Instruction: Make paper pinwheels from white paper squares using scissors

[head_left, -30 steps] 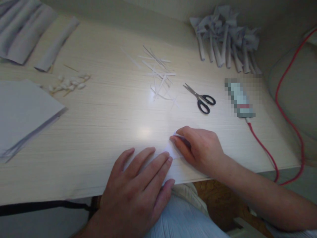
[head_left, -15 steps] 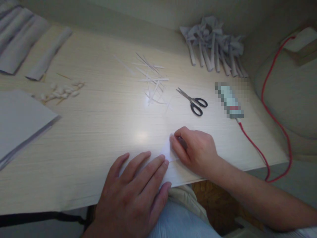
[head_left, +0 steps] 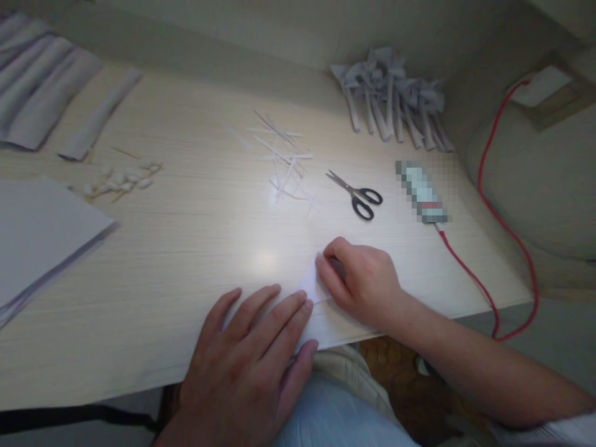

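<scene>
Near the front edge of the table lies a piece of white paper point(head_left: 309, 283), mostly hidden under my hands. My left hand point(head_left: 251, 347) rests flat on it, palm down, fingers stretched out and a little spread. The fingers of my right hand point(head_left: 363, 280) are curled, thumb and forefinger pinched at the paper's far corner. Just beyond the right hand is a pair of scissors point(head_left: 356, 194) with black handles, blades pointing away to the left. Behind lie thin white paper strips point(head_left: 284, 155) in a loose heap.
At the left are a stack of white paper point(head_left: 46, 230), a pile of cotton swabs point(head_left: 123, 180) and several rolled paper tubes point(head_left: 100, 115). Folded paper pieces with stems point(head_left: 388, 93) lie at the back right. A phone point(head_left: 421, 192) has a red cable point(head_left: 484, 167) running past the table's edge.
The view has shifted slightly, so the things on the table appear a little lower. Both hands keep almost the same pose on the paper.
</scene>
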`<state>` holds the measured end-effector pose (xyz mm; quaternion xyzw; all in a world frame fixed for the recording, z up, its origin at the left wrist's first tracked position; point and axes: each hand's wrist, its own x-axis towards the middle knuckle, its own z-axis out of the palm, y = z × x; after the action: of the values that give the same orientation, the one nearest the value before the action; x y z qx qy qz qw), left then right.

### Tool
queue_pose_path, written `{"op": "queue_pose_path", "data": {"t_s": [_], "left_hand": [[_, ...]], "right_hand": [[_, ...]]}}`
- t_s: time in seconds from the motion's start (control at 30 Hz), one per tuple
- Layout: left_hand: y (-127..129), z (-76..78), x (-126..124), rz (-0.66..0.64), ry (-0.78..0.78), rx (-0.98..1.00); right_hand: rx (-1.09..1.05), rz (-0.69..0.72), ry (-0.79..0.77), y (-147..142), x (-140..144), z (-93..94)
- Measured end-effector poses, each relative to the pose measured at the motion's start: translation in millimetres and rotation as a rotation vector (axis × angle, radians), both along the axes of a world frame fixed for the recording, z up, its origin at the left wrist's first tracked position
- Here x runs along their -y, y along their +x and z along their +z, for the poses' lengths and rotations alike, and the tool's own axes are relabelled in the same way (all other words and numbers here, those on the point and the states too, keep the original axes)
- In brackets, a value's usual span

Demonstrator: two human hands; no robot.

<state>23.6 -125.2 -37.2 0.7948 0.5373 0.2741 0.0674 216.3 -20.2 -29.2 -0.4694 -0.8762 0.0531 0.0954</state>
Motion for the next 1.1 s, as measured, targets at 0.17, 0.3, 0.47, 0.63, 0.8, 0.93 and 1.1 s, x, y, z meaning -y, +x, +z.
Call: {"op": "queue_pose_path", "data": {"t_s": [0.17, 0.3, 0.47, 0.63, 0.8, 0.93, 1.1], "left_hand": [[1, -0.9, -2, -0.024, 0.058, 0.041], [-2, -8.8, -3, -0.041, 0.107, 0.116], [-11, -20.2, -4, -0.120, 0.180, 0.081], [-11, -15.6, -4, -0.082, 0.126, 0.104], [-9, -7.6, -4, -0.113, 0.102, 0.028], [-6, -2.7, -1, -0.056, 0.081, 0.045], [-6, 1.1, 3, -0.031, 0.072, 0.046]], "right_hand": [[0.039, -0.016, -0.014, -2, 1, 4.1], [0.045, -0.017, -0.007, -4, 0, 3.3], [-0.002, -0.048, 0.017, -3, -4, 1.8], [-0.191, -0.079, 0.199, 0, 21, 18.6], [-0.168, 0.127, -0.003, 9, 73, 17.4], [0.041, 0.216, -0.068, 18, 88, 0.3], [0.129, 0.144, -0.042, 37, 80, -8.0]]}}
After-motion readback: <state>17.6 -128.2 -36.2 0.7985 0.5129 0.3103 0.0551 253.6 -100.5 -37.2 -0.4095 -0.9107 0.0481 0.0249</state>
